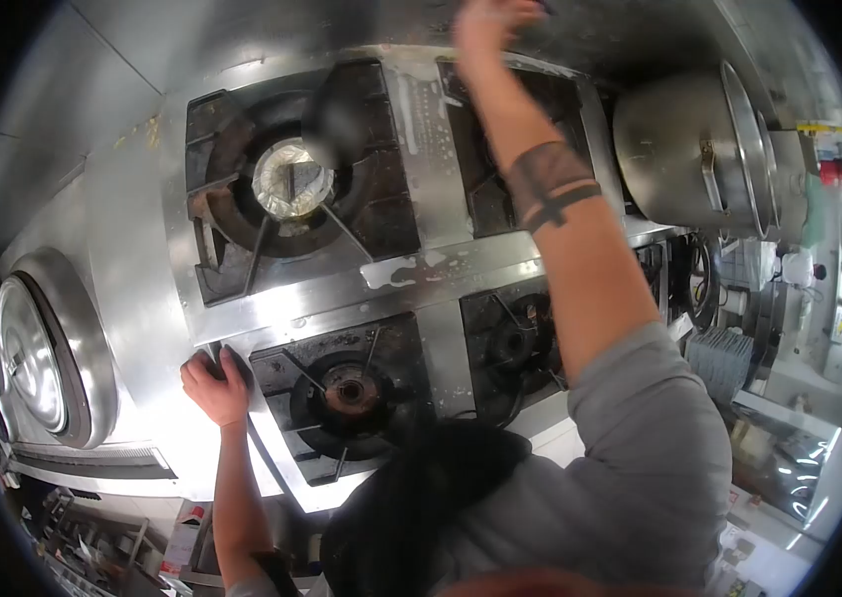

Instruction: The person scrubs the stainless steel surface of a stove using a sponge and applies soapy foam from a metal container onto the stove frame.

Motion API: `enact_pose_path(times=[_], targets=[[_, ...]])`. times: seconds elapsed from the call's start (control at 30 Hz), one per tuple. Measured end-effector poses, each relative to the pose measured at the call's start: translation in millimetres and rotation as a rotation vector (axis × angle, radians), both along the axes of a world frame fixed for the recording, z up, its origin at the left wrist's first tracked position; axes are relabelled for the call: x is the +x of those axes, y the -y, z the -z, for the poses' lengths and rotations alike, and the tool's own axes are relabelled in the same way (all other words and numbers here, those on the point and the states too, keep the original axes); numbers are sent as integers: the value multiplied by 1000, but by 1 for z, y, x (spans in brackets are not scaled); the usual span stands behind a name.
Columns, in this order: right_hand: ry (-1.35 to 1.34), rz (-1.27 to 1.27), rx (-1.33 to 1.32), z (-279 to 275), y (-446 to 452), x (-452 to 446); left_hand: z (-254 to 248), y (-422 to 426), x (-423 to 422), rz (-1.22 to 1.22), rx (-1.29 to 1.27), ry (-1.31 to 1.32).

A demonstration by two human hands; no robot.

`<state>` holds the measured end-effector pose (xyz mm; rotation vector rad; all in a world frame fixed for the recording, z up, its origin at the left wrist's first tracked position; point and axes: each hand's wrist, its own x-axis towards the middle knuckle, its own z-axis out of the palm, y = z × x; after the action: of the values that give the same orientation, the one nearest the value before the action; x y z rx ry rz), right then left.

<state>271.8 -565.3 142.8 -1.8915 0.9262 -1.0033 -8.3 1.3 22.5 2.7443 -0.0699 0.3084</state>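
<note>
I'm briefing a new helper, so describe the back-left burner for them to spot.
Find the steel stove, then its back row, beyond the left hand. The back-left burner has a bright, foil-like centre; the front-left burner is dark in the middle.

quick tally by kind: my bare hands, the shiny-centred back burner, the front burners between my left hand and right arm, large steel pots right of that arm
Left hand and right hand: 2
Shiny-centred back burner: 1
Front left burner and front right burner: 2
Large steel pot: 1
Total: 6
</note>
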Motion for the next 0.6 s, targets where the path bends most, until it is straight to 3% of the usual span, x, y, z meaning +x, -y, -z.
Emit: enact_pose_path(times=[0.03,0.13,0.2,0.23,0.3,0.37,0.47,0.5,0.53,0.57,0.6], targets=[[72,68,86,-24,14,-9,1,0,1,-8,-1,3],[-7,126,-21,-5,-5,13,0,2,-1,6,69,20],[-142,-146,232,-52,-112,-16,1,3,0,-4,55,34],[-254,-326,106,-18,-113,-10,2,4,3,8,57,35],[-139,-205,72,16,-56,14,3,-1,-1,10,33,9],[-124,34,-51,-1,15,4,0,0,1,-8,18,8],[-51,99,35,-13,2,11,-1,2,-1,-19,59,-78],[23,-36,133,-31,-51,3,1,1,-2,-8,51,-24],[-175,-93,41,17,-53,32,3,2,0,1,44,33],[-196,-344,137,-18,-82,-7,4,3,4,16,45,36],[-155,-246,97,6,-53,10,5,0,2,18,39,23]])
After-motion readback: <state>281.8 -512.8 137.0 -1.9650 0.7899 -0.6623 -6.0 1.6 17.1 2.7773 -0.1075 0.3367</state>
